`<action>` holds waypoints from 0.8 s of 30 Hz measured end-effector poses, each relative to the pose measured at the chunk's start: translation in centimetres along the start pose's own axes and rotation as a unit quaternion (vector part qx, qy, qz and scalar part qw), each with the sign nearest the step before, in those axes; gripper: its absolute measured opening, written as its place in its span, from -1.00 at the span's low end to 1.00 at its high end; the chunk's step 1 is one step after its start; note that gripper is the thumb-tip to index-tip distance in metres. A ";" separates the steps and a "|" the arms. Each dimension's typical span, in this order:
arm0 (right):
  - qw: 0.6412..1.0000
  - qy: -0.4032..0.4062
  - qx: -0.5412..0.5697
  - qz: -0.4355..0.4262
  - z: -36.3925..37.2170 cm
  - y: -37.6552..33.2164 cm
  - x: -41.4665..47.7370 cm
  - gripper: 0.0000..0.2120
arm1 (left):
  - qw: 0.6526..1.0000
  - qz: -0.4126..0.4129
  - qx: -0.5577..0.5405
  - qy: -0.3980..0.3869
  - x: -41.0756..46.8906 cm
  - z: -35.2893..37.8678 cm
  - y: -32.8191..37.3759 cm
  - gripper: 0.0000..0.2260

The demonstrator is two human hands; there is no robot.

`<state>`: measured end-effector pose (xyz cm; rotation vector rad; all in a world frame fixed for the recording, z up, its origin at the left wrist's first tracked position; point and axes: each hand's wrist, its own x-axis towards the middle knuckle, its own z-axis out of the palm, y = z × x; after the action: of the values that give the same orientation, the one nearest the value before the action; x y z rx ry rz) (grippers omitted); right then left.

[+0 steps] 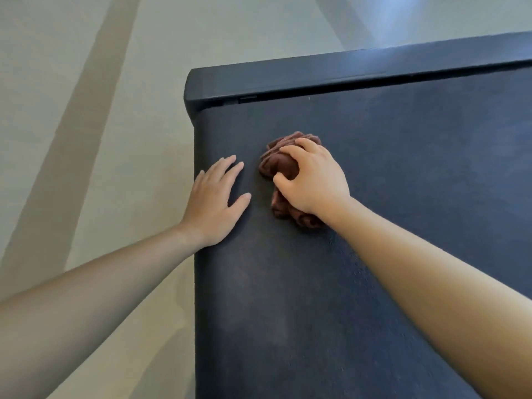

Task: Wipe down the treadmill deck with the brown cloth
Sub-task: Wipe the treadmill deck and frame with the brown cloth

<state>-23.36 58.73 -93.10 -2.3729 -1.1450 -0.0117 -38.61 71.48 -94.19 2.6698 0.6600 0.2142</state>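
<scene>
The dark treadmill deck (359, 254) fills the right and lower part of the view, its left edge running straight down the middle. A bunched brown cloth (277, 162) lies on the deck near the far left corner. My right hand (311, 180) presses on top of the cloth, its fingers curled into the folds. My left hand (214, 200) rests flat on the deck's left edge, fingers spread, a short gap from the cloth and holding nothing.
A smooth dark end cap (316, 76) crosses the far end of the deck, with a narrow slot beneath it. Pale floor (86, 110) with long diagonal shadows lies to the left and beyond.
</scene>
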 end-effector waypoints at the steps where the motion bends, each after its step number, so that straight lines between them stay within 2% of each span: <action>1: 1.000 0.006 0.000 0.021 0.2 -0.3 1.2 -0.55 | 1.000 -0.001 -0.018 0.010 0.0 0.1 -0.2 -0.48; 4: 0.997 0.010 -0.010 0.082 0.8 -1.0 5.2 -0.53 | 1.000 0.010 -0.010 0.021 0.5 0.6 -0.5 -0.47; 7: 0.994 0.001 -0.028 0.106 1.0 -1.5 6.3 -0.52 | 0.999 0.015 -0.025 0.026 0.6 1.0 -0.9 -0.47; 14: 0.989 0.025 -0.039 0.138 0.7 -4.1 0.9 -0.53 | 0.992 0.055 -0.111 0.018 0.6 0.6 -1.9 -0.47; 17: 0.990 0.046 -0.040 0.127 1.2 -5.2 -0.9 -0.54 | 0.992 0.073 -0.101 0.026 1.7 -0.3 -4.6 -0.48; 20: 0.992 0.055 -0.026 0.107 1.9 -6.0 1.1 -0.61 | 0.994 0.000 -0.098 0.050 3.4 -1.4 -10.5 -0.47; 24: 0.996 0.039 -0.010 0.082 4.8 -7.2 8.0 -0.59 | 0.992 -0.127 -0.005 -0.001 3.0 -0.4 -18.7 -0.52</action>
<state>-24.45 70.46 -92.37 -2.4538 -0.9139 -0.0598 -43.87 88.30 -101.10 2.5444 0.9842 0.1428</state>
